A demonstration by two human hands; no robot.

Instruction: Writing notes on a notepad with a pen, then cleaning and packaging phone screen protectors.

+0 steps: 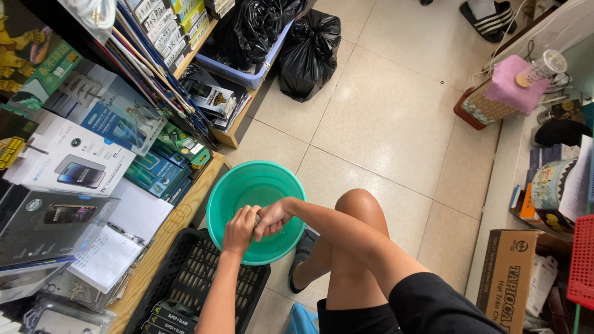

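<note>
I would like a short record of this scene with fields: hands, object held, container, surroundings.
hands: left hand and right hand pressed together over the basin
object held: a small item between both hands, too hidden to identify
container: green round basin on the tiled floor
surroundings: black crate beside the basin; shelf with boxed goods at left; black bags behind; cardboard box at right
</note>
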